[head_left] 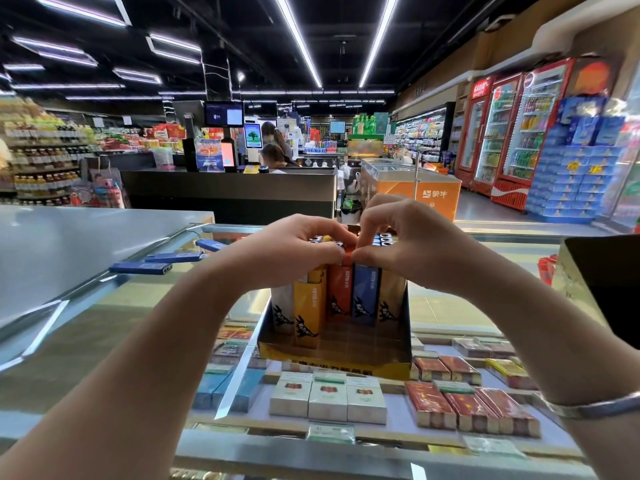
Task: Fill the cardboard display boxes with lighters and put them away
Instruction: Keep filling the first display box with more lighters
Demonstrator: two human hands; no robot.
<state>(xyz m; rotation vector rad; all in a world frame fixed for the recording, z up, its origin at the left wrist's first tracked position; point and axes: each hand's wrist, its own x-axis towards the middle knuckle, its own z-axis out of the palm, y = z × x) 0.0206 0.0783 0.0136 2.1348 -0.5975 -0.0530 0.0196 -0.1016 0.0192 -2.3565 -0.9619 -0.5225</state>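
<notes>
A cardboard display box (332,358) with a yellow front lip stands on the glass counter, holding several upright lighters: white, yellow (310,306), orange (340,292), blue (365,292). My left hand (294,251) and my right hand (398,237) meet over the box. Fingers of both hands pinch the top of the orange lighter in the front row. Three loose blue lighters (142,268) lie on the counter to the left.
The glass counter (104,323) shows cigarette packs (329,400) beneath it. A dark box (602,285) stands at the right edge. Beyond are a checkout desk with people, an orange freezer (433,192) and drink fridges on the right.
</notes>
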